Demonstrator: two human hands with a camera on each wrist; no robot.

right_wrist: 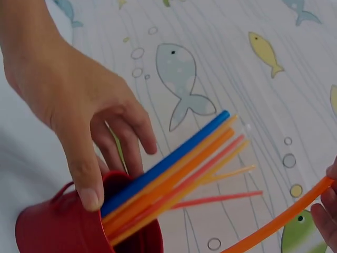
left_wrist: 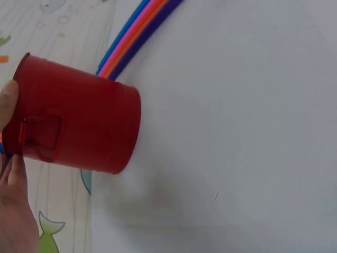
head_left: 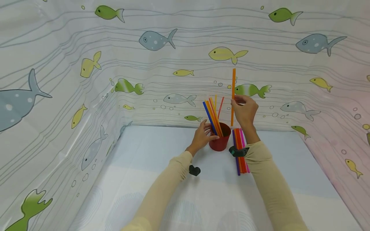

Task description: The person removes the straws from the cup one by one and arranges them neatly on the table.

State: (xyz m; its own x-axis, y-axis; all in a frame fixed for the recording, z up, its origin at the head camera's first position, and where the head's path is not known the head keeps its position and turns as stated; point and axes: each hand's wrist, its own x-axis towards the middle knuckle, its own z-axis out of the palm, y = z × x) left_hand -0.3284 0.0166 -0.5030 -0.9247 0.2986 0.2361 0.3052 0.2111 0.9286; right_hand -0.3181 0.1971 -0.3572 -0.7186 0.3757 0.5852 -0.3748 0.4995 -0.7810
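A small red metal bucket (head_left: 218,145) stands upright on the table, with blue, orange, yellow and red straws (right_wrist: 174,171) leaning out of it. My left hand (head_left: 201,136) holds the bucket by its rim, thumb in front and fingers behind. Right of the bucket, my right hand (head_left: 245,110) pinches an orange straw (head_left: 233,82) around its middle. The straw is upright, its lower end level with the bucket's top. Beneath the right wrist lies a row of purple, orange, red and pink straws (head_left: 242,164) on the table.
The table (head_left: 150,154) has a pale cover. A curtain (head_left: 173,19) printed with fish rises behind it and along both sides. A small wire handle (left_wrist: 45,134) hangs on the bucket's wall. Dark wrist devices (head_left: 194,170) sit on both sleeves.
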